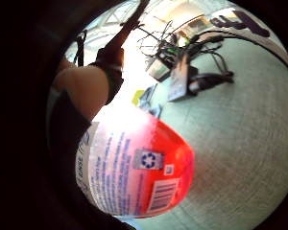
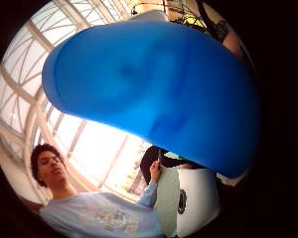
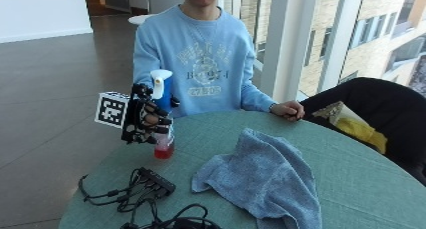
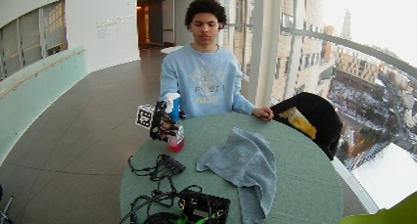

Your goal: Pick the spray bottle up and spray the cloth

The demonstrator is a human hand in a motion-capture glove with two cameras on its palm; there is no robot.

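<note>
The gloved right hand [image 3: 143, 120] grips the spray bottle [image 3: 162, 114] upright, just above the table [image 3: 359, 174] near its edge. The cloth [image 3: 263, 176] lies crumpled at mid-table.

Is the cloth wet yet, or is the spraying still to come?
Picking up looks done: the gloved right hand grips the spray bottle, and the bottle seems lifted just off the green table. In hand now is getting it aimed; it stands upright, beside the blue cloth rather than over it. Spraying is left: no mist shows, and whether the cloth is wet cannot be told.
</note>
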